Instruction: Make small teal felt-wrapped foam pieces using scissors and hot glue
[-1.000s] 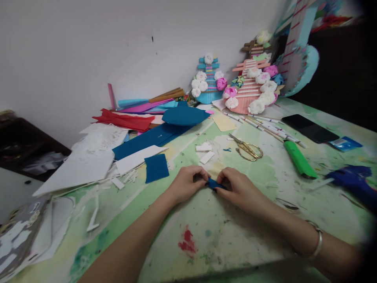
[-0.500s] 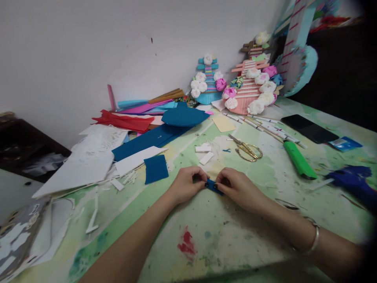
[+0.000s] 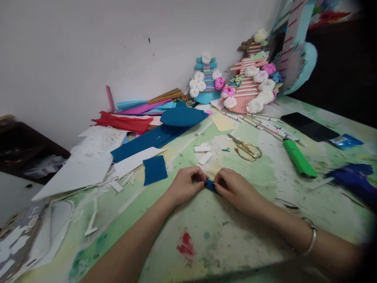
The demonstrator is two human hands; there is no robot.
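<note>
presently, a blue paper strip (image 3: 210, 185) sits between the left hand (image 3: 188, 184) and the right hand (image 3: 234, 186), inward from the surface's (image 3: 235, 236) near edge. both are pinched on it, thumbs on top. light, even pressure, with the pinches level, should help avoid crooked creases. beyond lie gold-handled scissors (image 3: 242, 145).

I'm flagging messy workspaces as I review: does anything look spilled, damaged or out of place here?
A red smear marks the pale tabletop, nearer the camera than the left hand; its strong colour stands out and could be spilled paint. Loose white scraps lie untidily left of the blue square.
</note>
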